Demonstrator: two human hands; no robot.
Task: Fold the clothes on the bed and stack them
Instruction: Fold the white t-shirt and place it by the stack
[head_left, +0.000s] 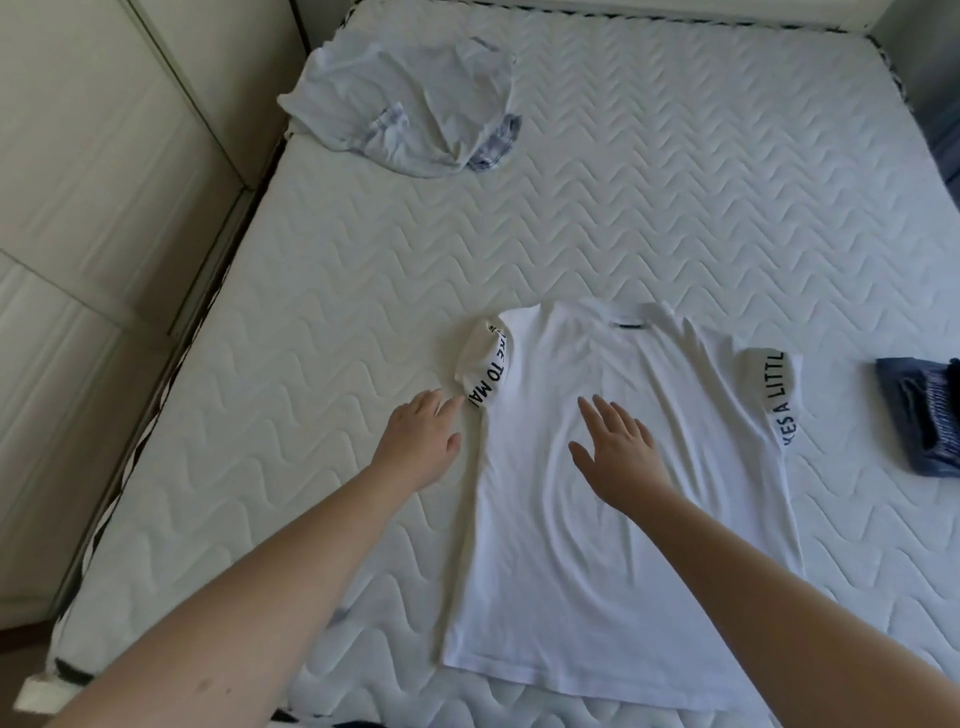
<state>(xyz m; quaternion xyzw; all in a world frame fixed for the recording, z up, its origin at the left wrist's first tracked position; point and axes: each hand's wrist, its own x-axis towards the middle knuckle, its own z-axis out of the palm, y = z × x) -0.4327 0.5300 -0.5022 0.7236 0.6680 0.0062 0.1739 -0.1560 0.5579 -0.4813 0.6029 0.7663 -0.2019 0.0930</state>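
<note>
White cotton garment: a T-shirt (623, 493) lay spread on the near half of the bed (675, 208), collar away from the person, hem towards them.
Left sleeve: bunched and partly rolled (485, 371), black lettering showing, not yet flat.
Right sleeve: lay out to the side (774, 395), lettering along its edge.
Left hand: the left hand (418, 441) was open, fingers straight, tips touching the bunched sleeve; it gripped nothing.
Right hand: the right hand (618, 449) was open, fingers spread over the chest of the shirt; whether it pressed the cloth or hovered just above it could not be told.
Step judged: smoothing before the first fold.
Advice: flatten the rolled sleeve fully first, keep the right palm on the body so the cloth does not slide, then fold along a straight line from shoulder to hem.
Risk: creases across the middle would be folded in.
Outstanding: a crumpled pale blue garment (405, 104) at the far left corner.
Stack: a folded dark blue item (919, 415) at the right edge.
</note>
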